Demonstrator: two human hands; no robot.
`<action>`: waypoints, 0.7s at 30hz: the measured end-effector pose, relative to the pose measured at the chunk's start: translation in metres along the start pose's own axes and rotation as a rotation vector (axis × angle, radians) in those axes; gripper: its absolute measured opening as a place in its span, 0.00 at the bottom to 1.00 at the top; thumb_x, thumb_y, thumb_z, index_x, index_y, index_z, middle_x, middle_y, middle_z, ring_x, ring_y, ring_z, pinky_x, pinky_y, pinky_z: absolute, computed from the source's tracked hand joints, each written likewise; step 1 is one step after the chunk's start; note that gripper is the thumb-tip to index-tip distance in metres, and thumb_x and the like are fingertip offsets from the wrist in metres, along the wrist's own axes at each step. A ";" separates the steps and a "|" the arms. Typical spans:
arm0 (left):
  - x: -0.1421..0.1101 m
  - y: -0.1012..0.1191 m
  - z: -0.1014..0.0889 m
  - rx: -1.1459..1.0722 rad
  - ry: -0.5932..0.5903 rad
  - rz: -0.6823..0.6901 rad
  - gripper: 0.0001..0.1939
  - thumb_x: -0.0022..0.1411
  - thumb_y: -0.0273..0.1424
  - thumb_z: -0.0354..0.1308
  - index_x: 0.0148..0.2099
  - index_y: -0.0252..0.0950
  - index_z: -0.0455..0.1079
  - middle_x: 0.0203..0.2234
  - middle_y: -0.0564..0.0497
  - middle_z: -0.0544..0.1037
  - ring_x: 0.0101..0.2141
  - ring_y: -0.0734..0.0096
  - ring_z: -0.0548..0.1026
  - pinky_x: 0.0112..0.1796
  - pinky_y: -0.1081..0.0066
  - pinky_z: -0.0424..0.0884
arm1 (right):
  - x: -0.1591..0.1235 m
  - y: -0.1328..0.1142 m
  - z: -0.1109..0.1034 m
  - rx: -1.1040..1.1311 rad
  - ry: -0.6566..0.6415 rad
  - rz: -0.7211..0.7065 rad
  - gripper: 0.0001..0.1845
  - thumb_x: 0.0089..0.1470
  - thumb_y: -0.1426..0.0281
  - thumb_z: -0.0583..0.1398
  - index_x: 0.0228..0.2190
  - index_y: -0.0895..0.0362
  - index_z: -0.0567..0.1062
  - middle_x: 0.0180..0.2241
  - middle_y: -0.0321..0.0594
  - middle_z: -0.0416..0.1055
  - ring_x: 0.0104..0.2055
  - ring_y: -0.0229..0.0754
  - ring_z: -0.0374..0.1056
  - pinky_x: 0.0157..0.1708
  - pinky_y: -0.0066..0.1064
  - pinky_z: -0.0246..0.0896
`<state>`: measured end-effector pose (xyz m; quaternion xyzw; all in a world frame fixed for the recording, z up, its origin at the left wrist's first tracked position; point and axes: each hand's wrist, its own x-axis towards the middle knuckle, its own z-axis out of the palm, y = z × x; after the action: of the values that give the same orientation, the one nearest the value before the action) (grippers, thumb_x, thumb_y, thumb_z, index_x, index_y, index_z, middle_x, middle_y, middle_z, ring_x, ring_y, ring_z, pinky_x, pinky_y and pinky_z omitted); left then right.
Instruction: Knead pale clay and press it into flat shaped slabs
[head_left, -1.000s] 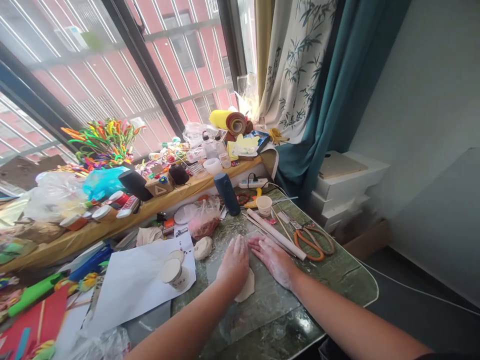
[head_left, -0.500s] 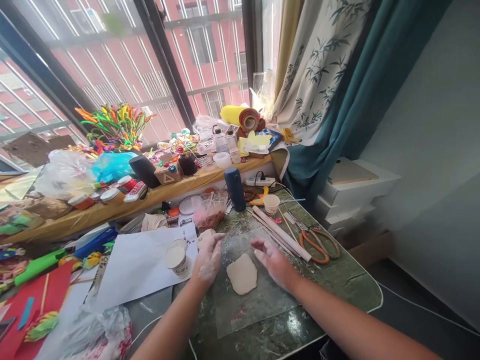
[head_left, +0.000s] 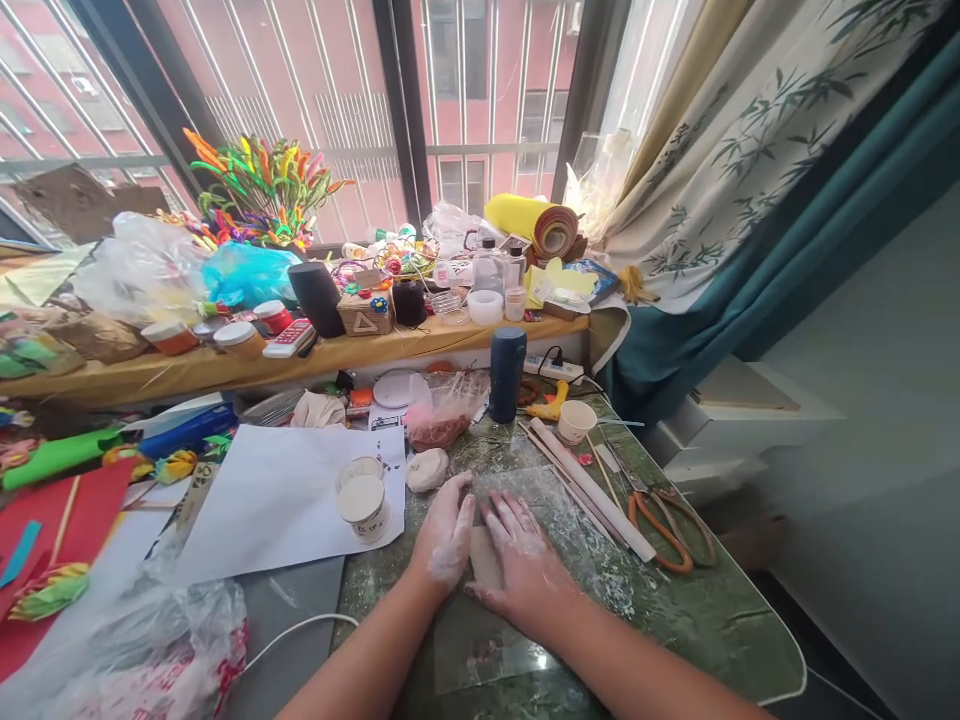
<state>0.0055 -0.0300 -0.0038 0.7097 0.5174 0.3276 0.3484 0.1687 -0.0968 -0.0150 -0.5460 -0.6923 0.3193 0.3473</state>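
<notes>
A flat, pale piece of dough (head_left: 486,560) lies on a clear plastic sheet (head_left: 457,660), mostly covered by my hands. My right hand (head_left: 529,560), dusted with white powder, rests palm down over its right part with fingers stretched out. Along the dough's left edge is my left hand (head_left: 446,535), also powdery, held on its side with straight fingers; whether it touches the edge I cannot tell. Just beyond the left fingertips sits a rounded lump of dough (head_left: 427,469). Right of the sheet lie a pale rolling pin (head_left: 600,490) and thin sticks (head_left: 570,485).
Paper cups (head_left: 363,500) stand on white paper (head_left: 262,500) at left. Toward the back are a dark blue bottle (head_left: 508,375), a bagged reddish lump (head_left: 442,415) and another paper cup (head_left: 577,422). Orange-handled scissors (head_left: 667,530) lie at right. A crowded windowsill (head_left: 420,345) runs behind.
My hands parted and uncovered the flat dough, then came back together, the right one over it. The camera view has swung left.
</notes>
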 end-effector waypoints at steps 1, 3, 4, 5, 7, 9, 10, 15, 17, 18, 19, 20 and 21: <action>-0.001 0.001 0.000 0.008 -0.011 0.006 0.23 0.72 0.39 0.44 0.61 0.34 0.65 0.60 0.39 0.71 0.62 0.56 0.67 0.64 0.51 0.60 | 0.002 -0.001 0.001 -0.065 -0.005 0.031 0.50 0.45 0.56 0.71 0.65 0.56 0.65 0.71 0.48 0.48 0.73 0.65 0.39 0.71 0.53 0.26; -0.002 0.001 0.001 0.027 -0.028 0.027 0.23 0.72 0.38 0.44 0.63 0.34 0.64 0.63 0.39 0.68 0.66 0.55 0.61 0.65 0.50 0.56 | 0.007 -0.006 0.002 -0.220 -0.036 0.096 0.49 0.48 0.54 0.68 0.66 0.61 0.64 0.71 0.52 0.46 0.73 0.64 0.38 0.71 0.53 0.30; -0.003 0.001 0.001 0.041 -0.031 0.042 0.23 0.71 0.37 0.45 0.64 0.34 0.63 0.65 0.40 0.66 0.68 0.55 0.57 0.66 0.49 0.53 | 0.011 -0.008 0.001 -0.296 -0.054 0.121 0.49 0.49 0.53 0.67 0.66 0.62 0.62 0.72 0.53 0.44 0.74 0.63 0.37 0.71 0.52 0.32; -0.003 0.001 0.001 0.059 -0.032 0.059 0.24 0.71 0.37 0.45 0.64 0.35 0.62 0.66 0.40 0.64 0.69 0.55 0.53 0.67 0.49 0.52 | 0.015 -0.010 0.000 -0.365 -0.071 0.137 0.49 0.51 0.52 0.65 0.66 0.63 0.61 0.72 0.53 0.44 0.74 0.62 0.36 0.71 0.52 0.32; -0.003 -0.001 0.002 0.102 -0.039 0.087 0.25 0.71 0.35 0.46 0.66 0.34 0.60 0.67 0.40 0.62 0.70 0.55 0.50 0.67 0.48 0.50 | 0.023 -0.012 -0.003 -0.471 -0.119 0.128 0.48 0.53 0.51 0.62 0.67 0.64 0.60 0.72 0.53 0.44 0.74 0.60 0.36 0.71 0.51 0.31; -0.003 -0.002 0.003 0.149 -0.050 0.100 0.25 0.70 0.33 0.46 0.66 0.32 0.60 0.67 0.38 0.63 0.69 0.54 0.54 0.66 0.48 0.53 | 0.028 -0.010 -0.006 -0.524 -0.164 0.084 0.47 0.54 0.49 0.60 0.67 0.64 0.60 0.72 0.53 0.45 0.74 0.59 0.36 0.71 0.51 0.29; -0.003 -0.003 0.004 0.168 -0.047 0.104 0.26 0.69 0.33 0.47 0.66 0.32 0.60 0.66 0.37 0.64 0.68 0.54 0.57 0.66 0.47 0.55 | 0.029 -0.008 -0.007 -0.535 -0.176 0.061 0.47 0.55 0.49 0.59 0.67 0.64 0.60 0.72 0.52 0.46 0.74 0.58 0.37 0.71 0.51 0.29; -0.001 -0.011 0.004 0.250 0.071 0.164 0.21 0.69 0.29 0.45 0.60 0.34 0.67 0.61 0.39 0.69 0.63 0.57 0.66 0.63 0.51 0.62 | 0.028 -0.003 -0.006 -0.531 -0.150 0.027 0.46 0.56 0.48 0.59 0.66 0.64 0.61 0.71 0.53 0.47 0.74 0.58 0.39 0.71 0.51 0.32; -0.003 -0.015 0.002 0.375 0.118 0.188 0.21 0.66 0.26 0.46 0.58 0.33 0.69 0.59 0.39 0.72 0.60 0.56 0.68 0.61 0.52 0.65 | 0.028 -0.005 -0.005 -0.533 -0.135 0.026 0.46 0.56 0.49 0.59 0.66 0.64 0.62 0.71 0.54 0.48 0.74 0.58 0.40 0.71 0.51 0.32; -0.005 -0.017 0.001 0.461 0.125 0.197 0.23 0.64 0.25 0.47 0.59 0.33 0.69 0.58 0.40 0.72 0.60 0.54 0.68 0.60 0.51 0.65 | 0.028 -0.007 -0.005 -0.534 -0.130 0.029 0.45 0.55 0.49 0.60 0.66 0.63 0.63 0.71 0.53 0.48 0.74 0.58 0.40 0.71 0.51 0.33; -0.007 -0.019 0.000 0.546 0.126 0.210 0.25 0.63 0.24 0.49 0.61 0.33 0.68 0.59 0.39 0.72 0.59 0.53 0.68 0.60 0.51 0.64 | 0.029 -0.009 -0.006 -0.538 -0.126 0.037 0.45 0.55 0.50 0.61 0.65 0.62 0.63 0.71 0.54 0.49 0.73 0.59 0.41 0.71 0.51 0.33; -0.009 -0.021 0.000 0.615 0.130 0.211 0.27 0.62 0.23 0.49 0.63 0.31 0.67 0.59 0.39 0.72 0.59 0.52 0.68 0.59 0.52 0.65 | 0.029 -0.011 -0.006 -0.543 -0.123 0.049 0.45 0.54 0.49 0.61 0.65 0.62 0.64 0.71 0.54 0.49 0.73 0.59 0.41 0.71 0.51 0.33; -0.010 -0.022 -0.001 0.667 0.125 0.213 0.28 0.62 0.23 0.50 0.64 0.30 0.66 0.59 0.38 0.72 0.59 0.52 0.68 0.59 0.53 0.65 | 0.030 -0.012 -0.006 -0.551 -0.121 0.059 0.45 0.53 0.49 0.62 0.64 0.61 0.65 0.71 0.54 0.50 0.73 0.59 0.41 0.71 0.51 0.34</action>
<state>-0.0090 -0.0348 -0.0230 0.8129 0.5393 0.2180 0.0294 0.1621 -0.0698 0.0023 -0.6195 -0.7564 0.1610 0.1346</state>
